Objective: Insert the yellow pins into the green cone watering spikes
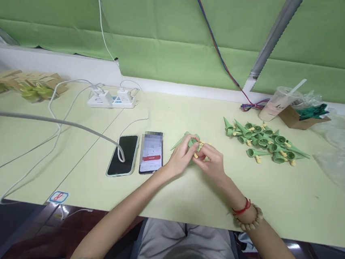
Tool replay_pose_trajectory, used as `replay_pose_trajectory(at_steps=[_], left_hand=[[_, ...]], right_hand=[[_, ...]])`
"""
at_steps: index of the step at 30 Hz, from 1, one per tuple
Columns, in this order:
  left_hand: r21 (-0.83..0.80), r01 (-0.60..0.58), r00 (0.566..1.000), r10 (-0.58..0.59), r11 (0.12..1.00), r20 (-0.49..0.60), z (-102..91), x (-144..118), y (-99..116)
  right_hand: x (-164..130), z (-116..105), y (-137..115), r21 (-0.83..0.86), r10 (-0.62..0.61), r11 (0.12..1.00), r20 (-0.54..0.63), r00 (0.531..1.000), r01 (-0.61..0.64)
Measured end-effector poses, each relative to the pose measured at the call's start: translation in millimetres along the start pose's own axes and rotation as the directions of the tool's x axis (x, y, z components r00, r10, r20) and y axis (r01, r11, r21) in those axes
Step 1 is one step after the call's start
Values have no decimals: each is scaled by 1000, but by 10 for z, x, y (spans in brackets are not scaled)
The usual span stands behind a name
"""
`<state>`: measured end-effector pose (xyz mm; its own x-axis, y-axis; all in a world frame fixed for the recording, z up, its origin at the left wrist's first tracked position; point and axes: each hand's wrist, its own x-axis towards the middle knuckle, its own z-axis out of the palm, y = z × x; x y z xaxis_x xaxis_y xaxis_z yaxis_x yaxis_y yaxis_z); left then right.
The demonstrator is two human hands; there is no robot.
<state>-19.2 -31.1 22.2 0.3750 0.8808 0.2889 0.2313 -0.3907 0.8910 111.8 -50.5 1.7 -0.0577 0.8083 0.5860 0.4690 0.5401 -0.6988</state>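
Note:
My left hand (pixel 181 156) is closed around a green plastic cone (pixel 192 141), its round open end turned toward my right hand. My right hand (pixel 213 161) pinches a small yellow piece (pixel 200 146) close against the cone's rim. The fingertips hide where the two parts meet, so I cannot tell whether they are joined. Behind my left fingers, a pale green pointed tip shows just above the table. To the right lies a loose pile of similar green cones (pixel 263 141), many with small yellow pieces on or beside them.
Left of my hands lie a dark-screened phone (pixel 130 150) and a lit phone (pixel 151 164). White cables run from a power strip (pixel 126 102) across the left side. At the back right are a drink cup (pixel 273 110), a cardboard box (pixel 298 122) and clear plastic bags (pixel 342 162).

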Motion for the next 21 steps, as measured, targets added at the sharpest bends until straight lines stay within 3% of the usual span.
replay_pose_trajectory(at_steps=[2,5,8,11,14,17,21], left_hand=[[-16,11,1000,-12,1000,-24,-4,0,3],[-86,18,996,-26,996,-83,-19,6,-2],[-136,-8,993,-8,991,-114,-37,11,-17],[-169,-45,996,30,985,-87,-52,8,-29],[-165,-66,998,60,984,-35,-69,-3,-32],[-127,-79,997,80,989,0,-82,-11,-25],[-130,-96,995,100,987,23,-61,-15,0]], right_hand=[[-3,1,17,18,25,1000,4,1000,-25],[23,11,18,174,210,960,71,975,-219],[67,17,13,345,391,829,205,897,-440],[101,3,22,451,496,652,355,793,-610],[114,-31,32,499,502,522,477,722,-692],[113,-60,18,544,448,435,561,697,-717],[99,-49,-11,621,442,300,582,682,-724]])
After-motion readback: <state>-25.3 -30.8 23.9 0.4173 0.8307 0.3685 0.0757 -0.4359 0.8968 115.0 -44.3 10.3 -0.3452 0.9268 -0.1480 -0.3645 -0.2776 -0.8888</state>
